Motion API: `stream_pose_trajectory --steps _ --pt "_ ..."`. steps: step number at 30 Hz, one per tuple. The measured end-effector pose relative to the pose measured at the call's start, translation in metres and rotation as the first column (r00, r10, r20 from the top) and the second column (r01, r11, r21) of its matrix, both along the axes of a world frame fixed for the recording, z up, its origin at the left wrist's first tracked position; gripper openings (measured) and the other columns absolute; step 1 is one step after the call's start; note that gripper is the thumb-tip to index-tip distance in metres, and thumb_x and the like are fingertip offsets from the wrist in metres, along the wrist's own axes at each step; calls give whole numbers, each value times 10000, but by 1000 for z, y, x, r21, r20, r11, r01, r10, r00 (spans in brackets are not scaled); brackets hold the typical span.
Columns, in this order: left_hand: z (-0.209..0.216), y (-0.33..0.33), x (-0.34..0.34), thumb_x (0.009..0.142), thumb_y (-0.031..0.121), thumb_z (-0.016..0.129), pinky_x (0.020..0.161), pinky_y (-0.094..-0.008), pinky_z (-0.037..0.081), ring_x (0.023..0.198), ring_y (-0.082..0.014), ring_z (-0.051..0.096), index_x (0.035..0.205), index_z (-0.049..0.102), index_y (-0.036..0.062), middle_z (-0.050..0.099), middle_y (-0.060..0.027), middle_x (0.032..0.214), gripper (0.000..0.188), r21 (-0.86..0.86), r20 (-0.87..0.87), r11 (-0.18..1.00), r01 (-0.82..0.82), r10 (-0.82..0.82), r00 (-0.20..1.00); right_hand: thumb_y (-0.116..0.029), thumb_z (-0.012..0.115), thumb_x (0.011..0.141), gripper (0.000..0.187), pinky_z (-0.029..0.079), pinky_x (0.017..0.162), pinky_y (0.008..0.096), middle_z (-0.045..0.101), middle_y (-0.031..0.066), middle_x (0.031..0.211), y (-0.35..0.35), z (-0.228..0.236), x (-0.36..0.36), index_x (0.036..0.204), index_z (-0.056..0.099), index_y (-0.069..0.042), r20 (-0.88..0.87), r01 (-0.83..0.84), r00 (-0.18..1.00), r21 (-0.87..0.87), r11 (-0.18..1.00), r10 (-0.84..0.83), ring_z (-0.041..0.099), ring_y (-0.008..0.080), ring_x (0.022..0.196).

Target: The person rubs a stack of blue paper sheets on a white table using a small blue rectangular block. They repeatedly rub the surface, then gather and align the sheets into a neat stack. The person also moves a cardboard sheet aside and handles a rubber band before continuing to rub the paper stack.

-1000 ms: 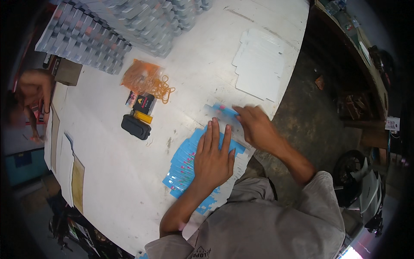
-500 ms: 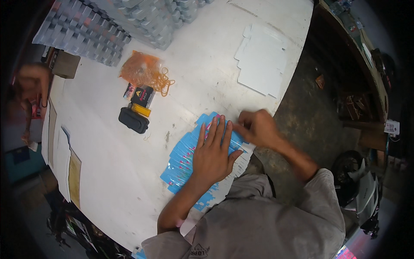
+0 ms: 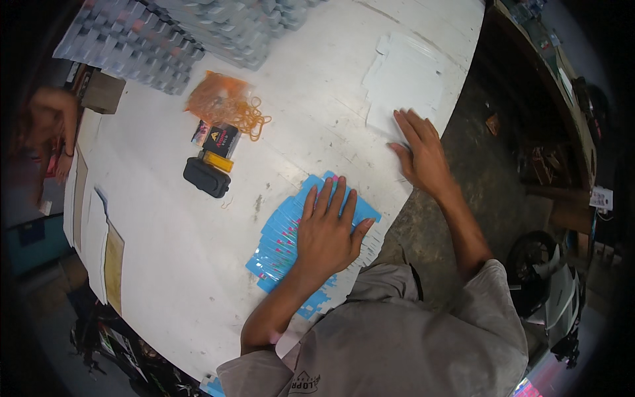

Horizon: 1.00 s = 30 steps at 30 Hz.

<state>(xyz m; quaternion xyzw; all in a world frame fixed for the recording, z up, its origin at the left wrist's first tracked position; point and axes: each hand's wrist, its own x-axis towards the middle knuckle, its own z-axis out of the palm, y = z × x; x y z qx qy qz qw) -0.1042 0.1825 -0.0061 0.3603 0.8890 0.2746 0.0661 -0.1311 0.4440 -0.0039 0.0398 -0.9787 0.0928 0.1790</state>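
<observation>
My left hand (image 3: 329,228) lies flat, fingers a little spread, on a fanned row of blue printed card sheets (image 3: 278,237) near the table's front edge. Pink and green marks show on the glossy sheets beside its wrist. My right hand (image 3: 423,151) is open and holds nothing that I can see. Its fingertips reach the near edge of a flat white stack of cut card sheets (image 3: 405,83) at the table's right side; whether they touch it I cannot tell.
An orange bag (image 3: 215,96) with loose rubber bands (image 3: 253,119), a dark printed packet (image 3: 221,140), a yellow lighter (image 3: 217,161) and a black case (image 3: 205,177) lie left of centre. Tall stacks of grey card (image 3: 132,43) stand far left. Another person (image 3: 53,122) is beyond the left edge.
My right hand has moved from the blue sheets away to the white stack, its fingers opening out. My left hand has stayed on the blue sheets.
</observation>
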Motion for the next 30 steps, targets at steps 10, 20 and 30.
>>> stream_pose_trajectory --steps 10,20,30 --pt "2 1 1 997 302 632 1225 -584 264 1489 -436 400 1447 529 -68 455 -299 1562 593 -18 42 1000 -18 19 999 -28 680 931 345 504 746 439 642 184 917 -49 12 22 1275 668 1 -9 -258 966 -120 959 258 627 359 832" --pt "3 0 2 989 426 650 1239 -628 214 1528 -467 329 1527 411 -99 357 -315 1629 789 -55 -69 998 12 -16 997 -100 606 1000 158 547 680 519 676 269 773 -59 27 30 1031 668 42 570 176 797 -535 826 199 686 465 717" --pt "0 1 1 985 374 656 1217 -633 267 1455 -448 441 1358 610 -86 500 -288 1532 594 -13 -94 1000 -26 25 995 -146 720 957 374 534 800 441 700 213 1239 -8 0 13 1313 675 -41 63 -44 994 -493 869 86 665 342 901"
